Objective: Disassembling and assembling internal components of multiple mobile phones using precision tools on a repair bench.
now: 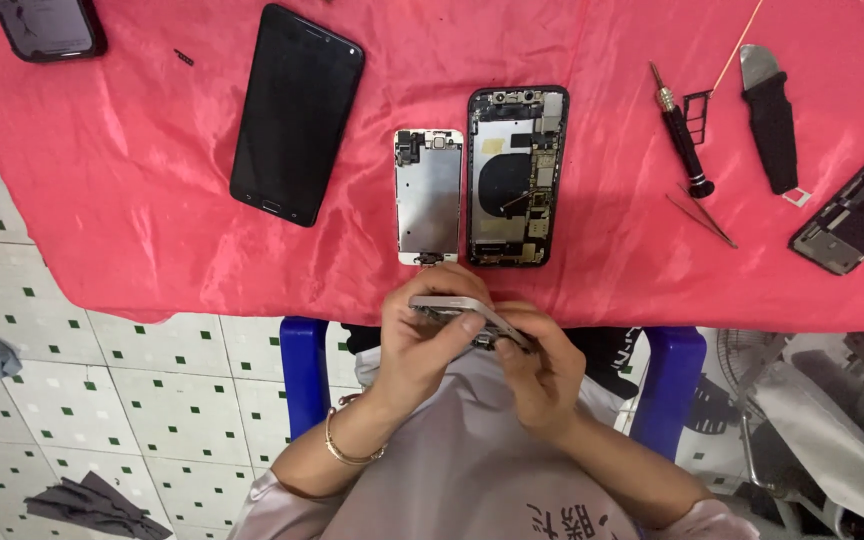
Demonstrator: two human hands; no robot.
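Both hands, left hand (420, 345) and right hand (542, 375), grip a phone frame (457, 305) edge-on, fingers closed around it for steadiness. Its opened parts (510, 175) lie flat on the bench (152, 200) just beyond.

So there's a phone frame (457, 308), silver-edged and thin, held up off the table at its near edge, right over the lap. It's tipped so you mostly see its long side rail, running at a slant from upper left down to lower right. The inner side shows dark bits of hardware, too small to make out. Left hand (420, 345) wraps it from the left, right hand (542, 370) pinches the lower right end.
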